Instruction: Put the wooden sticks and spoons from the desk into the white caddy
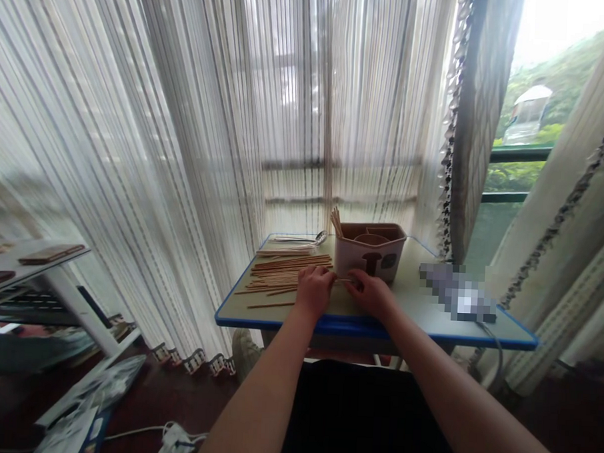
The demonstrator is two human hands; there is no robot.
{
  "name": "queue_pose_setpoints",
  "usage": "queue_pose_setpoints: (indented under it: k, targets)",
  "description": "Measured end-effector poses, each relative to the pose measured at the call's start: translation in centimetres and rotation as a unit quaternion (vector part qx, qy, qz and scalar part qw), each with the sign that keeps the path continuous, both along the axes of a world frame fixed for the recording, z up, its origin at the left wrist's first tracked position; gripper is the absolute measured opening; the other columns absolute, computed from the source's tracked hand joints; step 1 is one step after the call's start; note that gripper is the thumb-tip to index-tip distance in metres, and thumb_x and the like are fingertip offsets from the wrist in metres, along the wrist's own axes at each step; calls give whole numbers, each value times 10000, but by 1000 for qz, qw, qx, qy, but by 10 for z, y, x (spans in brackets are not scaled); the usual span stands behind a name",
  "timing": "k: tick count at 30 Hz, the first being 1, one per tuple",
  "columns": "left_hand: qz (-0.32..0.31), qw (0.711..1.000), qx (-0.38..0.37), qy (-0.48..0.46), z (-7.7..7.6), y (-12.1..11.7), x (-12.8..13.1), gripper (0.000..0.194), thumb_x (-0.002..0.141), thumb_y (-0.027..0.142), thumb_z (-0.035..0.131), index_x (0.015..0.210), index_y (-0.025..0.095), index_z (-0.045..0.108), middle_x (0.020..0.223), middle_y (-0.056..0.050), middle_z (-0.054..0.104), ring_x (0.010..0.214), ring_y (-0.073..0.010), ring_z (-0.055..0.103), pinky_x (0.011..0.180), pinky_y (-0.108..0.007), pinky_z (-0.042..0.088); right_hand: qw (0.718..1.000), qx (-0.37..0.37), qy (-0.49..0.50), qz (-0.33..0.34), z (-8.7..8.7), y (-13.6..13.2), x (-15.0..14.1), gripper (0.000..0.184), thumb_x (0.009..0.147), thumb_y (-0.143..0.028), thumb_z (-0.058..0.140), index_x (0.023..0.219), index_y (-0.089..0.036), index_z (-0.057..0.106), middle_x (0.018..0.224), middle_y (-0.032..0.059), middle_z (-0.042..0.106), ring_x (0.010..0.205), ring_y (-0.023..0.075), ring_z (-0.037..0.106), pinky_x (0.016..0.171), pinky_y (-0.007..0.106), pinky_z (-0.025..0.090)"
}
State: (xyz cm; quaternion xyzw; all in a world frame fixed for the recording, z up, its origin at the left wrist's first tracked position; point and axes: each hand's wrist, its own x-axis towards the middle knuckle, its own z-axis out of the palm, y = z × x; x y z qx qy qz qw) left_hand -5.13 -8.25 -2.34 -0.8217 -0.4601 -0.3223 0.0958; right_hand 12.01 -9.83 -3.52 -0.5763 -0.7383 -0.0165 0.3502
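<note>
My left hand (pixel 315 287) is closed at the front middle of the small table, its thumb side toward my right hand (pixel 372 294), which is closed too. Between them runs a short stretch of a thin wooden chopstick (pixel 344 280), gripped by both hands. Many brown chopsticks (pixel 274 276) lie in loose rows just left of my left hand. Behind them are paler sticks (pixel 285 250) and a metal slotted spoon (pixel 321 238). A pinkish-white utensil holder (pixel 351 257) with a brown divided top stands right behind my hands. Several chopsticks (pixel 336 221) stand upright in its left corner.
The table (pixel 409 304) has a blue edge. A blurred-out object with a cable (pixel 494 338) lies on its right side. Sheer curtains (pixel 185 148) hang behind. At left stands another table (pixel 54 269); a white plug (pixel 176 441) and cord lie on the floor.
</note>
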Motion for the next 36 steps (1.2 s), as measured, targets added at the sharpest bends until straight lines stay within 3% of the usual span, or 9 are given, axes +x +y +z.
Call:
queue_pose_setpoints:
  k: [5,9,14,18,23,32,36]
  targets:
    - [-14,1000,13,-4,0,0,1,228,876,314,411,883,272,634,931,-28,616,960,-195,479,844,-337,302,999,37,4,16,0,-3,0,292,853,-398,383,936,-243,616,815,44,682,739,185,625,645,243,398]
    - [16,1000,2,-10,-2,4,1,205,859,318,442,940,268,625,944,-33,618,953,-203,486,840,-341,309,994,80,62,-51,1,-6,2,284,854,-386,367,892,-220,594,732,47,657,671,185,605,603,245,376]
    - [46,999,-8,-8,-5,6,2,232,861,343,429,988,272,609,957,-35,619,960,-216,488,838,-361,312,956,152,201,-151,4,-9,10,271,849,-393,359,830,-202,549,691,29,608,626,163,542,595,245,348]
    - [54,998,-23,16,-6,6,2,250,876,325,397,973,261,618,945,-45,615,966,-216,491,830,-357,319,920,185,291,-189,4,-9,16,284,856,-400,332,737,-204,498,588,-8,526,559,144,478,574,248,328]
    - [28,998,-32,43,-5,6,2,264,888,320,373,950,255,621,947,-45,616,937,-205,504,812,-345,335,905,174,361,-144,2,-9,16,337,845,-466,344,670,-206,469,504,-32,479,496,130,455,534,243,332]
    - [-19,998,-24,52,-1,2,2,284,896,336,358,985,269,619,919,-42,622,936,-188,515,841,-323,355,954,34,297,15,7,-12,7,370,770,-531,471,643,-193,548,454,-20,492,448,123,466,466,231,339]
    - [-16,998,-31,51,0,1,1,291,895,346,357,954,255,627,907,-50,619,933,-184,520,845,-313,363,930,-27,363,57,7,-7,7,353,717,-541,527,723,-188,554,474,-26,505,409,110,441,412,225,338]
